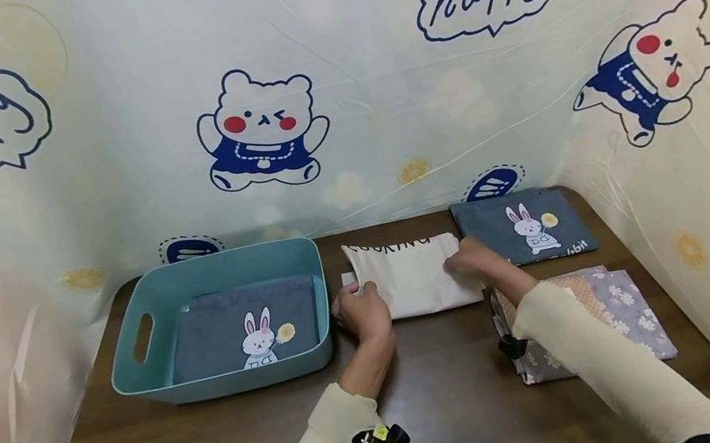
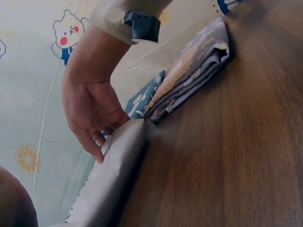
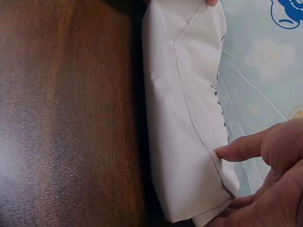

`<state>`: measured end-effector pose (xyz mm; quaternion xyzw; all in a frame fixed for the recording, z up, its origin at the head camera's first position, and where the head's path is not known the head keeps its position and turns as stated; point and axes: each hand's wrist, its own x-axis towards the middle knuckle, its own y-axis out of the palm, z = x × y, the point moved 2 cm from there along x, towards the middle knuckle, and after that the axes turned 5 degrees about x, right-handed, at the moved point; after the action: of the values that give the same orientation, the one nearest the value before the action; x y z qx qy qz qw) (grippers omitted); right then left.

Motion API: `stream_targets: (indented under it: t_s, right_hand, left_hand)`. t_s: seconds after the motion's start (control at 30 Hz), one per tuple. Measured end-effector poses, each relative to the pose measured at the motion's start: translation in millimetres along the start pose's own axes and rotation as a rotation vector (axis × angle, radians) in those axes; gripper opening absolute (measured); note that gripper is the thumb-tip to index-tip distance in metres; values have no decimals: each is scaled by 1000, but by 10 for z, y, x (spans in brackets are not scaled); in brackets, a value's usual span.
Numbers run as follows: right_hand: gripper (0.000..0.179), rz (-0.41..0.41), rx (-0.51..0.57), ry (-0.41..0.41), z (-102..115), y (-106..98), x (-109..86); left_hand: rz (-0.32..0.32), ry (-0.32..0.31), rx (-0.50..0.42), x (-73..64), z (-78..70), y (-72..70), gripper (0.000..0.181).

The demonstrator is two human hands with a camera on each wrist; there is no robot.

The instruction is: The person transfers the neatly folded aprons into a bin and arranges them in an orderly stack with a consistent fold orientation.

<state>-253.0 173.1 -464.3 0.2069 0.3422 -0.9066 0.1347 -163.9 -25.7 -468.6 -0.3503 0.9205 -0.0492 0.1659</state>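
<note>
A folded white cloth (image 1: 412, 283) with dark lettering along its far edge lies between my two hands. My left hand (image 1: 362, 311) pinches its left end, close beside the basket. The right end is held by my right hand (image 1: 476, 259), which in the right wrist view has its thumb (image 3: 241, 147) on top and its fingers partly hidden under the end fold. From the left wrist view, the right hand (image 2: 94, 109) reaches down over the far end of the cloth, and only a blurred bit of the left hand (image 2: 14, 201) shows at the corner.
At left stands a teal basket (image 1: 230, 386) holding a folded dark blue-grey cloth (image 1: 211, 334) with a rabbit print. A similar rabbit cloth (image 1: 487, 222) lies at the back right. Folded floral cloths (image 1: 635, 314) lie under the right forearm on the brown table (image 1: 443, 396).
</note>
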Motion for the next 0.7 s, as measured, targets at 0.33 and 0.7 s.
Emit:
stream_targets:
  t_s: [0.33,0.7]
  right_hand:
    - [67,-25,246,113,-13,50,-104]
    - [55,98,524,174,-123,19,-123]
  left_hand:
    - [13,66,13,7,34,-35,12]
    - [104,-84,-220,10,1,-90,42]
